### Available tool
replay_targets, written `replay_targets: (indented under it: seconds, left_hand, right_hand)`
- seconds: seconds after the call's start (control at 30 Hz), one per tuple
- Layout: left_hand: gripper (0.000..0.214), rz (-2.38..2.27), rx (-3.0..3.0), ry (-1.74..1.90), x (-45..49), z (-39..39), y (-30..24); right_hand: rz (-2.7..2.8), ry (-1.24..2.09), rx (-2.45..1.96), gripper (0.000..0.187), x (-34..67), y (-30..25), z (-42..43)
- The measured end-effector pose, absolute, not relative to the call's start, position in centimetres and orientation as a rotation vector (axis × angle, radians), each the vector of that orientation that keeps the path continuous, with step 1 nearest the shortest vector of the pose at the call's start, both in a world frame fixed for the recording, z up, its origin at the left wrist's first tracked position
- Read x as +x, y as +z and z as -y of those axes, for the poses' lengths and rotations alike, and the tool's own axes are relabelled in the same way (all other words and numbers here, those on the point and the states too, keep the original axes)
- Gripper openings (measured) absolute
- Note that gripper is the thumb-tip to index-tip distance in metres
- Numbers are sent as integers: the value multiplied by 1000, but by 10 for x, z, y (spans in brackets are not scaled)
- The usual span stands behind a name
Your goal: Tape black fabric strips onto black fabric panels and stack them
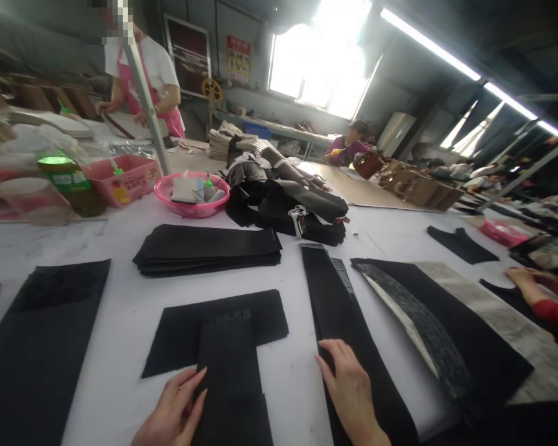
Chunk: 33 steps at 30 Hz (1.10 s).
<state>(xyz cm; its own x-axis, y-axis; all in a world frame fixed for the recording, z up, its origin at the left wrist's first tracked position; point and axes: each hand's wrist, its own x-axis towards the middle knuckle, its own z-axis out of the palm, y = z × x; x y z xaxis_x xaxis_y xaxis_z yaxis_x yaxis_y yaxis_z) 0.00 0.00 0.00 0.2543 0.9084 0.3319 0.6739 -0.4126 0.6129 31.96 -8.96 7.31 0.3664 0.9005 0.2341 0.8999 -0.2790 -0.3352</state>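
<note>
My left hand (174, 409) lies flat with fingers stretched out on the left edge of a black T-shaped fabric piece (227, 347) on the white table (121, 359). My right hand (351, 387) rests open, fingers extended, on the near end of a long black fabric strip (335, 303). Neither hand grips anything. A stack of black fabric sheets (209, 249) lies behind the T-shaped piece.
A large black sheet (37, 347) lies at left. A curled black and patterned panel (428, 322) lies at right, near another person's hand and red sleeve (539, 297). A pink bowl (191, 195), pink basket (123, 178), bottle (72, 183) and heap of dark fabric (288, 207) sit further back. Other people work behind.
</note>
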Motion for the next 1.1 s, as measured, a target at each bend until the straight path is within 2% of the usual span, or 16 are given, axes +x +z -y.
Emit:
replay_targets:
  seconds: [0.07, 0.2, 0.3, 0.53, 0.73, 0.9, 1.1]
  left_hand:
    - [39, -1454, 2168, 923, -2, -1, -1]
    - [42, -1458, 2072, 878, -5, -2, 2]
    - [45, -1490, 2028, 859, -9, -3, 8]
    - [50, -1514, 1939, 825, -17, -5, 10]
    - [51, -1486, 1938, 808, -28, -11, -4]
    - [47, -1475, 1896, 786, -35, -10, -13]
    - [50, -1503, 1871, 876, -27, -6, -3]
  right_hand:
    - [1602, -33, -2328, 29, 343, 77, 105]
    - [1709, -6, -2416, 68, 365, 75, 132]
    - [1711, 2, -2428, 75, 363, 73, 141]
    - [1556, -35, -2376, 43, 356, 69, 136]
    - [1604, -36, -2388, 43, 355, 63, 136]
    - [1487, 9, -2299, 22, 359, 64, 138]
    - [1502, 129, -2260, 13, 370, 73, 146]
